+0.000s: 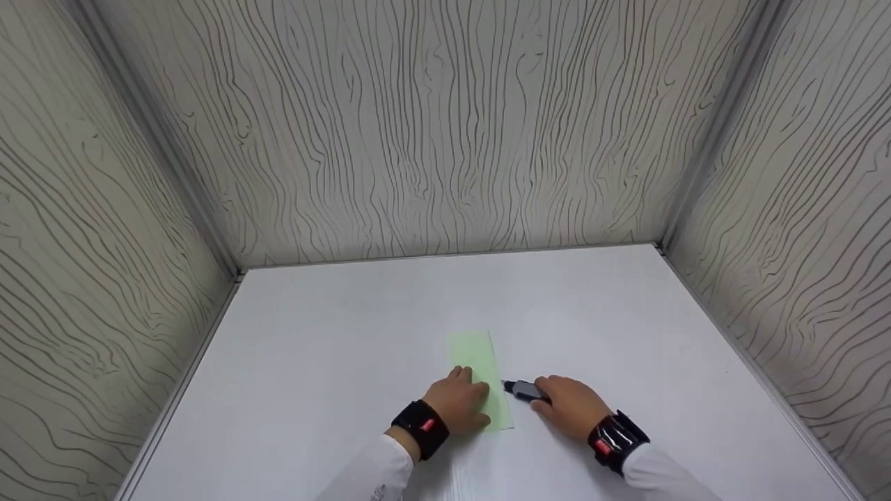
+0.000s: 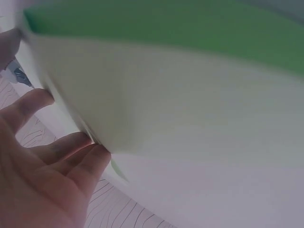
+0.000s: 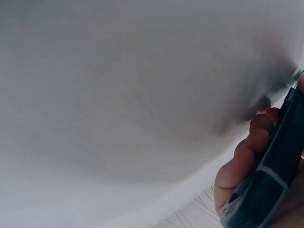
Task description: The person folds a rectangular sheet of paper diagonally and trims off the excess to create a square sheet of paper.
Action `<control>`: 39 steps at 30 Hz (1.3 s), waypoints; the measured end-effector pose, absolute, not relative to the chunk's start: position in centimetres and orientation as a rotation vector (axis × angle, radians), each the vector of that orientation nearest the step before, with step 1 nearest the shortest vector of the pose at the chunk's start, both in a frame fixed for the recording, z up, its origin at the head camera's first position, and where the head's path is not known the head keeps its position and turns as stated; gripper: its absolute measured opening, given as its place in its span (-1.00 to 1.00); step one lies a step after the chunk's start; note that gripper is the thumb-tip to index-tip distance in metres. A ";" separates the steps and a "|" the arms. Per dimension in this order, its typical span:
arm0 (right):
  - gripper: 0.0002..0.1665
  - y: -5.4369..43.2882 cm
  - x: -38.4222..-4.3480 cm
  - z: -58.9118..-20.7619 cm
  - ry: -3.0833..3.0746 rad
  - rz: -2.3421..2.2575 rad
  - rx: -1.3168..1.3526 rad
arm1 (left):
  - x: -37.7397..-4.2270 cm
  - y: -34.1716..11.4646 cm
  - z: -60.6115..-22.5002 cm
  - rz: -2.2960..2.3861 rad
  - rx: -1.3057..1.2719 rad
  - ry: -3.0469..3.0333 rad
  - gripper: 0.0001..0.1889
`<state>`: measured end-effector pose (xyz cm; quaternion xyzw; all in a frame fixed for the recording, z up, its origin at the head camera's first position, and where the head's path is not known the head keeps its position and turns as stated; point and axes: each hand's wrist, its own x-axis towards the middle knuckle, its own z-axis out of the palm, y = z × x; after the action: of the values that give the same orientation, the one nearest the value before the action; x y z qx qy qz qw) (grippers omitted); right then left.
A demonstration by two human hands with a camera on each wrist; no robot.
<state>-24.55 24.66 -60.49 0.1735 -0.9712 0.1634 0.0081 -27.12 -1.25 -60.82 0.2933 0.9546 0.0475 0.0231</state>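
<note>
A pale green strip of paper [image 1: 470, 348] lies lengthwise on the white table, close to the front. My left hand [image 1: 458, 402] rests on it, fingers spread and tips pressing it down. The left wrist view shows these fingertips [image 2: 97, 156] against the surface, with a green paper edge [image 2: 166, 28] close above. In my right hand [image 1: 572, 407] is a grey and black utility knife [image 1: 527, 390], its front end at the paper's right edge. Curled fingers [image 3: 242, 166] grip the dark knife handle [image 3: 266, 185] in the right wrist view. The blade's tip is too small to make out.
The white tabletop [image 1: 348, 313] stretches around the hands. Wood-grain patterned panels stand behind it [image 1: 445, 139] and on both sides, joined by grey metal posts [image 1: 150, 125]. Black bands wrap both wrists.
</note>
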 end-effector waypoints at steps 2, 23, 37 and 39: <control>-0.77 24.6 -24.6 -60.5 -3.033 0.518 0.538 | -27.1 -1.3 -60.8 0.156 0.904 2.955 -0.57; -0.80 24.1 -25.2 -60.2 -3.038 0.538 0.489 | -26.8 -1.4 -59.7 0.167 0.904 2.933 -0.57; -0.78 24.0 -25.7 -60.5 -3.057 0.556 0.441 | -27.1 -1.3 -60.4 0.148 0.933 2.961 -0.58; -0.75 23.9 -25.8 -60.5 -3.056 0.568 0.438 | -27.0 -1.3 -60.3 0.143 0.931 2.963 -0.58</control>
<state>-25.82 23.92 -60.54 0.1394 -0.9736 0.1809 0.0011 -27.03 -1.29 -60.35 0.2995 0.9529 0.0458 0.0165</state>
